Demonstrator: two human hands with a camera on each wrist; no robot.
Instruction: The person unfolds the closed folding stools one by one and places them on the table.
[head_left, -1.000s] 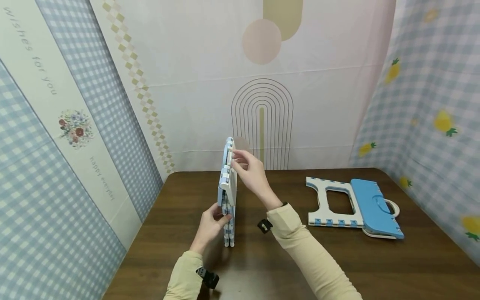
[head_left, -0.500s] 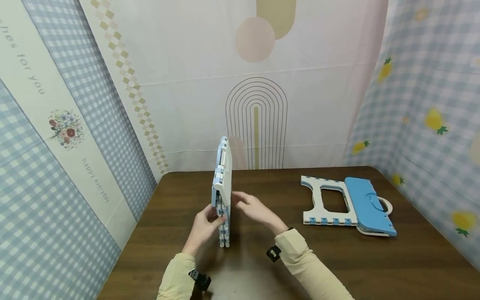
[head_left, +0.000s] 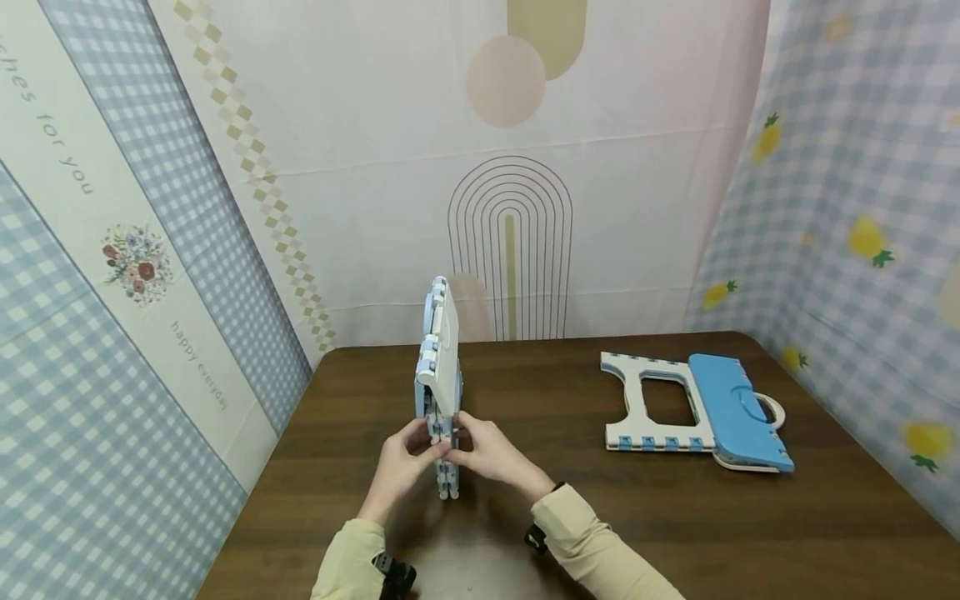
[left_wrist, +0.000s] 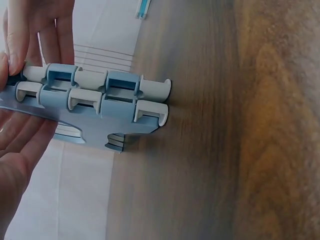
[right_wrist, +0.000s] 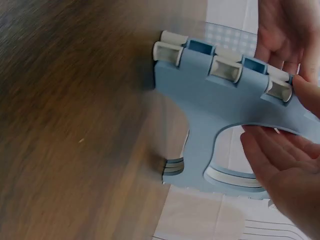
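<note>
A blue and white folding stool stands on edge on the table, folded narrow, its hinged side facing me. My left hand grips its lower legs from the left, thumb on the hinged edge. From the right, my right hand holds the same legs, its thumb close to the left one. The left wrist view shows two rows of hinge knuckles lying side by side. A blue leg panel with a cutout fills the middle of the right wrist view, and the right fingers reach through that opening.
Another blue and white folding stool lies flat at the right of the brown wooden table, with its white handle pointing right. Printed cloth hangs behind the table and along both sides.
My right hand has come down from the upper part of the stool to its lower legs, beside the left hand. The left hand keeps its grip. The head view has shifted slightly.
</note>
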